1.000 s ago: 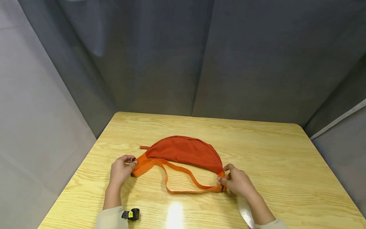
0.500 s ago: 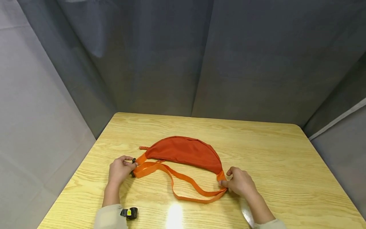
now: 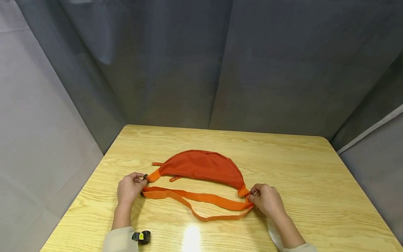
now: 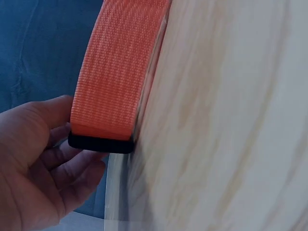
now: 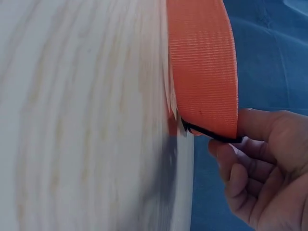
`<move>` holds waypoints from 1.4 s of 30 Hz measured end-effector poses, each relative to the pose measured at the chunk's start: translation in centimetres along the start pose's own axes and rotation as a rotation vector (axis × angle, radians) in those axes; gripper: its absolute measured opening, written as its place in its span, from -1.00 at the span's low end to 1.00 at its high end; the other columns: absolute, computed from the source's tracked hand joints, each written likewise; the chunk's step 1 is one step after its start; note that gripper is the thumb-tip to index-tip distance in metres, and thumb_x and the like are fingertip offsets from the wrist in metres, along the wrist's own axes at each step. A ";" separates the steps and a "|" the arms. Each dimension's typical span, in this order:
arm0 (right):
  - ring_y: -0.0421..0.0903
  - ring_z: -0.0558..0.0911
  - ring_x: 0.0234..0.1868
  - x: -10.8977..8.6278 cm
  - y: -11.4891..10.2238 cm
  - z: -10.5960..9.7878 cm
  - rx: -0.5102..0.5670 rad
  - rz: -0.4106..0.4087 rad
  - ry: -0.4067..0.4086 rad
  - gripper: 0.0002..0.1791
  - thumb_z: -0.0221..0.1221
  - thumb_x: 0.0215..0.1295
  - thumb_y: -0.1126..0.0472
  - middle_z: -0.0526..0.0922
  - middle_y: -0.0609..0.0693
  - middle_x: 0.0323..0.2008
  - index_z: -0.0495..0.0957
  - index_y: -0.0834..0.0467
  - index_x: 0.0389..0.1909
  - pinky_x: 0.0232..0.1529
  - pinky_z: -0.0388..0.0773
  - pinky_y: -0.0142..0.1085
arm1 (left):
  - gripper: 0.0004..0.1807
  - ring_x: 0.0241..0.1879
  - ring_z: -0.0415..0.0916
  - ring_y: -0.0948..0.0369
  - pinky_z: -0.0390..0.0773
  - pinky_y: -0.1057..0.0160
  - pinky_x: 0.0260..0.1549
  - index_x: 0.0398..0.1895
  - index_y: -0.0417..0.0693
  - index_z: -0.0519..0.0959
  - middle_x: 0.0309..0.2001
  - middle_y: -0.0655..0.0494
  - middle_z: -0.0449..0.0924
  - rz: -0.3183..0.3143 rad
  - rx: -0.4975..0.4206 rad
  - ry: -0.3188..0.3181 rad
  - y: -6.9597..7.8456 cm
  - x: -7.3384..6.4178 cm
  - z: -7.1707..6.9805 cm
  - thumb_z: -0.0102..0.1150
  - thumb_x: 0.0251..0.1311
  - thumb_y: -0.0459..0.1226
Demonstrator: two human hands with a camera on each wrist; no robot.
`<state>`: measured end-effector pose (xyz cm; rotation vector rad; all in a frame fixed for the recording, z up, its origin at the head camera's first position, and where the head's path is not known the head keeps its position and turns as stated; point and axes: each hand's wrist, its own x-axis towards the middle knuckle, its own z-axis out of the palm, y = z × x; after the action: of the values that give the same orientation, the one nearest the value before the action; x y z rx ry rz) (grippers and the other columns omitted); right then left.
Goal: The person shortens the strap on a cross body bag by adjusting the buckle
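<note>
A red fanny pack [image 3: 201, 167] lies on the table with its curved zip side away from me. Its orange strap [image 3: 204, 198] runs in two loose lengths in front of the pouch. At the pack's left end my left hand [image 3: 129, 189] pinches the strap by a black slider [image 4: 101, 144], thumb at the webbing's edge. My right hand [image 3: 268, 200] pinches the strap's right end; in the right wrist view, thumb and fingers hold the edge of another black slider [image 5: 211, 133]. A short orange-red pull tab [image 3: 175, 178] shows below the pouch, and a patterned tab [image 3: 157, 163] sticks out at its left.
The pack rests on a light wooden table [image 3: 299, 168]. Dark grey curtains [image 3: 170, 70] hang behind it, with paler grey cloth [image 3: 41, 133] to the left. A black device with a yellow mark [image 3: 142, 237] sits at the left sleeve.
The strap's loose lengths have been drawn out straighter and toward me, apart from the pouch. My left hand has shifted slightly left, and my right hand slightly right with the strap end.
</note>
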<state>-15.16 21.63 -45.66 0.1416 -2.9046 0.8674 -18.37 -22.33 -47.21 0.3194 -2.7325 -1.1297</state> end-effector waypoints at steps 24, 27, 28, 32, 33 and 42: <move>-0.09 0.35 -0.63 1.0 3.3 -2.0 -0.144 -0.065 -0.019 -0.81 0.30 0.02 0.32 0.40 -0.12 -0.68 0.48 0.11 -0.63 -0.60 0.29 -0.22 | -0.70 -0.39 0.54 0.07 0.48 0.06 -0.42 -0.16 -0.19 0.66 -0.41 0.05 0.64 0.131 0.171 -0.013 0.2 0.2 0.2 0.31 -0.02 -0.29; -0.10 0.35 -0.63 0.8 3.4 -2.1 -0.158 -0.070 -0.032 -0.81 0.29 0.03 0.32 0.39 -0.12 -0.69 0.47 0.10 -0.63 -0.60 0.28 -0.23 | -0.69 -0.39 0.54 0.06 0.48 0.04 -0.39 -0.17 -0.20 0.65 -0.41 0.05 0.63 0.123 0.165 -0.013 0.1 0.0 0.4 0.32 -0.04 -0.29; -0.10 0.35 -0.63 0.8 3.5 -2.1 -0.164 -0.073 -0.035 -0.80 0.28 0.02 0.32 0.38 -0.12 -0.69 0.46 0.10 -0.64 -0.61 0.28 -0.23 | -0.68 -0.39 0.54 0.07 0.48 0.03 -0.38 -0.17 -0.21 0.64 -0.41 0.05 0.63 0.128 0.164 -0.016 0.0 -0.1 0.4 0.32 -0.04 -0.29; -0.10 0.33 -0.65 0.8 4.0 -2.6 -0.170 -0.071 -0.032 -0.78 0.28 0.01 0.34 0.35 -0.11 -0.71 0.43 0.10 -0.65 -0.63 0.25 -0.25 | -0.70 -0.45 0.52 0.13 0.49 0.05 -0.37 -0.20 -0.24 0.64 -0.45 0.06 0.61 0.181 0.142 -0.017 0.1 -0.1 0.7 0.31 -0.06 -0.33; -0.10 0.33 -0.65 0.9 4.1 -2.8 -0.170 -0.069 -0.028 -0.78 0.28 0.00 0.34 0.34 -0.11 -0.71 0.42 0.10 -0.66 -0.63 0.24 -0.25 | -0.71 -0.47 0.52 0.15 0.50 0.06 -0.37 -0.21 -0.25 0.64 -0.47 0.07 0.61 0.197 0.136 -0.021 0.2 -0.1 0.8 0.30 -0.06 -0.33; -0.10 0.34 -0.65 0.9 4.9 -3.4 -0.172 -0.050 -0.036 -0.80 0.28 0.01 0.33 0.38 -0.11 -0.69 0.45 0.12 -0.64 -0.62 0.27 -0.24 | -0.71 -0.49 0.50 0.18 0.48 0.09 -0.45 -0.23 -0.21 0.64 -0.48 0.12 0.59 0.224 0.161 -0.033 0.4 0.2 1.5 0.31 -0.10 -0.32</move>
<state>-16.36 27.54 -45.34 0.2154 -2.9776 0.6107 -18.98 -21.09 -47.89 0.0126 -2.8077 -0.8677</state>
